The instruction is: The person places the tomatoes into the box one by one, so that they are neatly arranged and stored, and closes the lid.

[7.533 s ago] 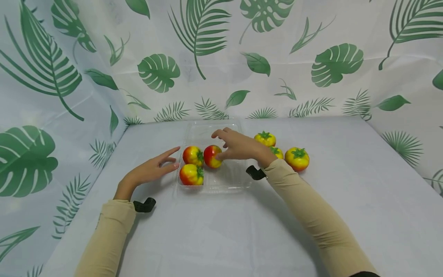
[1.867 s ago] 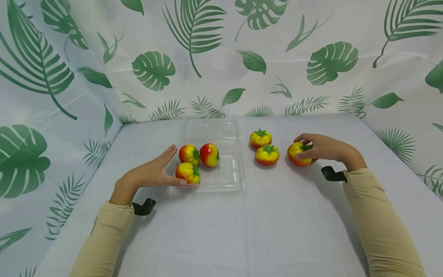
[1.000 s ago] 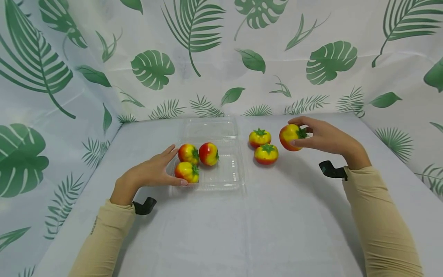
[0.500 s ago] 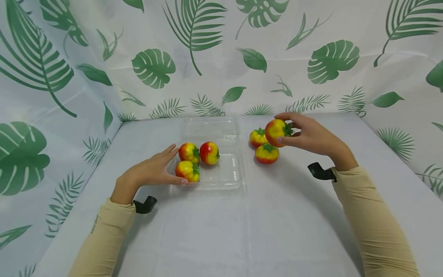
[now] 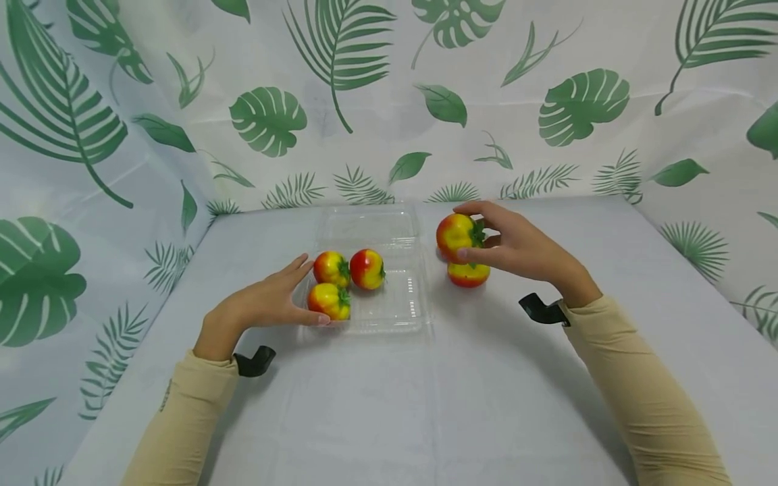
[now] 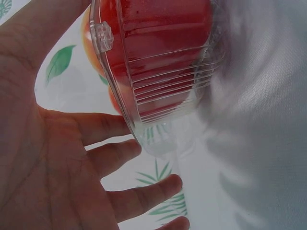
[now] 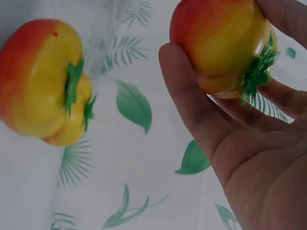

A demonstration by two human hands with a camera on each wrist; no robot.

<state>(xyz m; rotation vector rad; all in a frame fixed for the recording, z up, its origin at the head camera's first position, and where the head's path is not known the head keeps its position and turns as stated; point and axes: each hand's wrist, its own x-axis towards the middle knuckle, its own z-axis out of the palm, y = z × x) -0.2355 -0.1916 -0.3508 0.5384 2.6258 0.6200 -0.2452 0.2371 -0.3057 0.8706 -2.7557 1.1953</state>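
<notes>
My right hand [image 5: 516, 246] holds a red-and-yellow tomato [image 5: 454, 236] with a green leafy top, thumb on one side and fingers on the other. It is raised off the table; the right wrist view shows this held tomato [image 7: 220, 40] in the fingers. Beneath and behind it in the head view, another tomato [image 5: 468, 275] is partly covered, and a further one is hidden. My left hand [image 5: 261, 304] is spread at the left side of a clear plastic clamshell box [image 5: 389, 327], its fingertips at the rim [image 6: 120, 96]. Three tomatoes [image 5: 367, 269] lie inside the box's left part.
The box's clear lid [image 5: 367, 223] lies folded back toward the rear wall. Two tomatoes [image 7: 43, 81] on the table overlap in the right wrist view. A leaf-patterned cloth [image 5: 365, 101] hangs behind the white-covered table [image 5: 365, 405].
My right hand has picked up the rightmost tomato and carried it left, over the other two on the table. Earlier it released a tomato in the box. My left hand has moved to the rim.
</notes>
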